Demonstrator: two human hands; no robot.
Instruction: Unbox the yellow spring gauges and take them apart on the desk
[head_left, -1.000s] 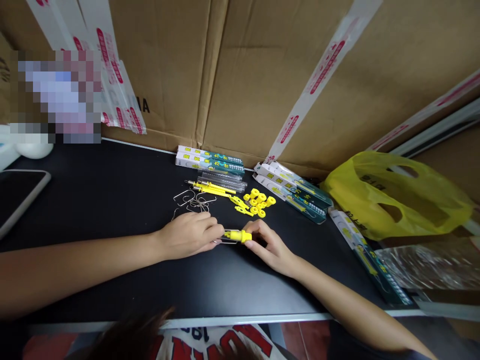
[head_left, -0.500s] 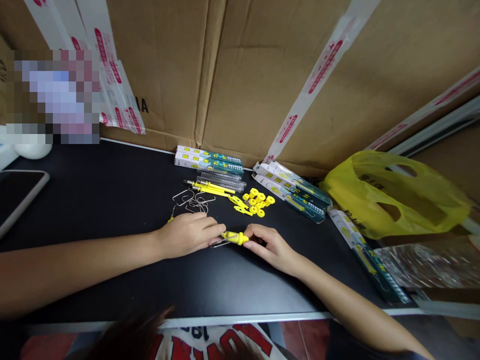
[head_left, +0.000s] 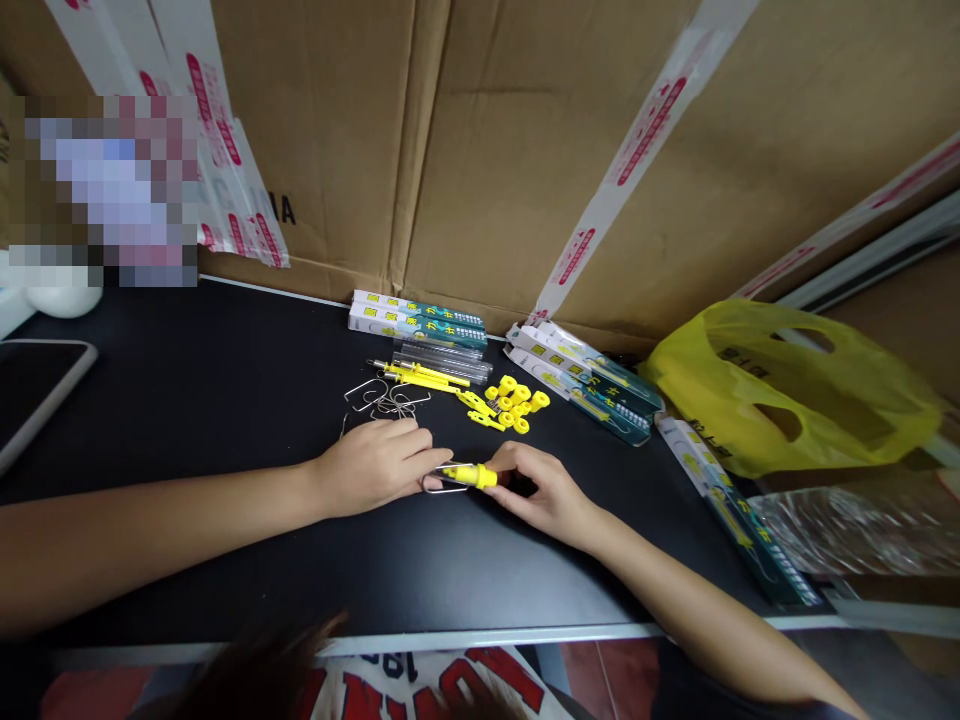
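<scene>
Tabletop, wire loop at new angle

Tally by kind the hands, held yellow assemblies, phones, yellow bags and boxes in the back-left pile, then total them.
Hands, left hand and right hand: 2
Held yellow assembly: 1
Phone: 1
Yellow bag: 1
Visible boxes in back-left pile: 2
Total: 7

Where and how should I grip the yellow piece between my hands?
Probably pinch the yellow piece at its thick right-end collar, coming from the right with your right hand: the collar is widest there, while the wire loop and left hand crowd the other end.
</scene>
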